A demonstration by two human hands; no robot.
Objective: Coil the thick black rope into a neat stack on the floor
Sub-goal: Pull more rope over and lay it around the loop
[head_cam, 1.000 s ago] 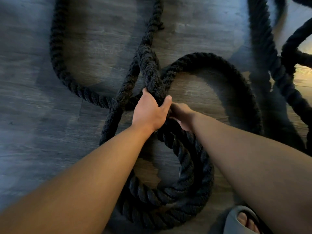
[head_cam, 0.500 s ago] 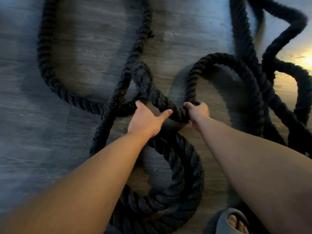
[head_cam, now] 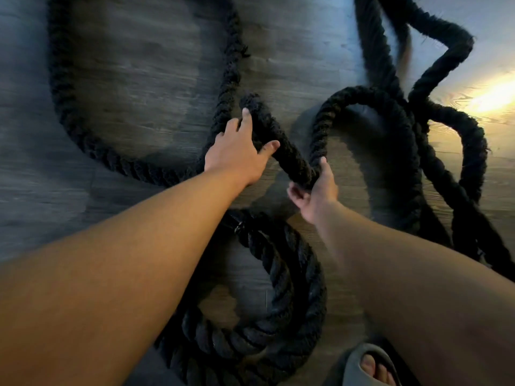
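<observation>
At the far left, the thick black rope (head_cam: 67,112) runs in a wide slack curve over the grey wood floor (head_cam: 145,87), sweeping near and then right toward the hands. The left hand (head_cam: 237,151) lies over a raised bend of it, fingers spread along the strand and thumb pointing right — draped on the rope more than wrapped round it. Near the person, below both forearms, sits the coil (head_cam: 281,310): several turns stacked on one another, part of it hidden by the left forearm. Right of the left hand, the right hand (head_cam: 317,190) is closed around the rope where the raised bend dips and rises into a tall loop. Farther right, loose lengths cross each other in a tangle beside a bright patch of light. At the near right edge, toes show in a grey slide sandal (head_cam: 367,366).
</observation>
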